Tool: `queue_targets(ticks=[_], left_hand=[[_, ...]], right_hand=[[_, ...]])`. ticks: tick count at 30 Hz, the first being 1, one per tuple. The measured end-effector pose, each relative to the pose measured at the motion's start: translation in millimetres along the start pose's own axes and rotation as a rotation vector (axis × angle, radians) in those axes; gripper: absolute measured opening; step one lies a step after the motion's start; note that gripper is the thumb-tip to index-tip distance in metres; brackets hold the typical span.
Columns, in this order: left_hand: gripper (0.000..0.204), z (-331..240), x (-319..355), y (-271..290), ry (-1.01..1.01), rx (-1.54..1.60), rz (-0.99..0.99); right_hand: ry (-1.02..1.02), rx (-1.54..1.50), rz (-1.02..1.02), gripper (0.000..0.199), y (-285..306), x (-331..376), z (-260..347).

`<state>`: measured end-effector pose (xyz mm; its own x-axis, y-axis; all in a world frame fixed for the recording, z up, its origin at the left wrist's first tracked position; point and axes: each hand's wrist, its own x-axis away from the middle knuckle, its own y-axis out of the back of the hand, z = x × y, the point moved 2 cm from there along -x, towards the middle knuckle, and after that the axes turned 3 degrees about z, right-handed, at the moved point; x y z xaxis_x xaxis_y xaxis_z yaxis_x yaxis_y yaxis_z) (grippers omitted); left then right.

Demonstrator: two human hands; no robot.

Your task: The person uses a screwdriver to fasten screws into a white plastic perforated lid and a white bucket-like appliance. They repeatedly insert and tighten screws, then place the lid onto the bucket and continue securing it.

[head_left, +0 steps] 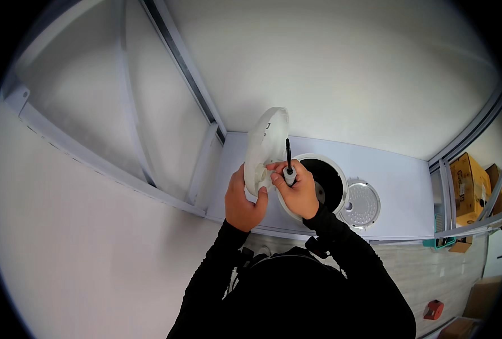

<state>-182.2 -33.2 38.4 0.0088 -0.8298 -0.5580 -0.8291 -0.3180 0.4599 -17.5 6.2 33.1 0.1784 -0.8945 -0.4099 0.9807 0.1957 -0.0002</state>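
My left hand (245, 202) is closed around the lower edge of a white rounded lid (269, 135), which is held up on its side above the table. My right hand (299, 192) is closed around a screwdriver (288, 153) with a black shaft pointing up and away and a pale grip. Its fingertips reach to the lid's lower part, and what they touch there is too small to make out. Behind my right hand stands a white rice cooker (341, 169) without its lid, dark inside. Just right of it lies a round silvery perforated plate (365, 204).
The white table (403, 181) meets a wall at the back, with metal frame posts (191, 68) at left and right. Cardboard boxes (468, 186) and a teal basket (444, 243) are at the right. A red object (433, 309) is on the floor.
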Motion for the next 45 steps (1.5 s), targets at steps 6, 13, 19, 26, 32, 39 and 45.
queue_targets(ticks=[6,13,19,26,32,39,45], left_hand=[[0.057,9,2,-4,0.012,-0.114,-0.050],[0.054,-2,-1,0,0.037,-0.118,-0.062],[0.054,4,0,-1,-0.025,-0.146,-0.086],[0.053,5,-3,1,0.012,-0.116,-0.050],[0.062,7,-9,2,-0.019,-0.053,0.013],[0.094,15,-15,5,-0.107,0.059,0.169],[0.096,25,-16,11,-0.173,0.159,0.118]], right_hand=[[0.005,0.058,0.022,0.015,-2,2,-1],[0.014,0.074,0.042,0.013,-3,2,3],[0.084,0.177,0.049,0.017,-7,-1,9],[-0.031,0.169,0.034,0.019,-11,3,6],[0.017,0.097,-0.035,0.016,-13,2,-3],[-0.077,0.101,-0.124,0.016,-15,7,1],[-0.146,0.155,-0.243,0.014,-2,20,-1]])
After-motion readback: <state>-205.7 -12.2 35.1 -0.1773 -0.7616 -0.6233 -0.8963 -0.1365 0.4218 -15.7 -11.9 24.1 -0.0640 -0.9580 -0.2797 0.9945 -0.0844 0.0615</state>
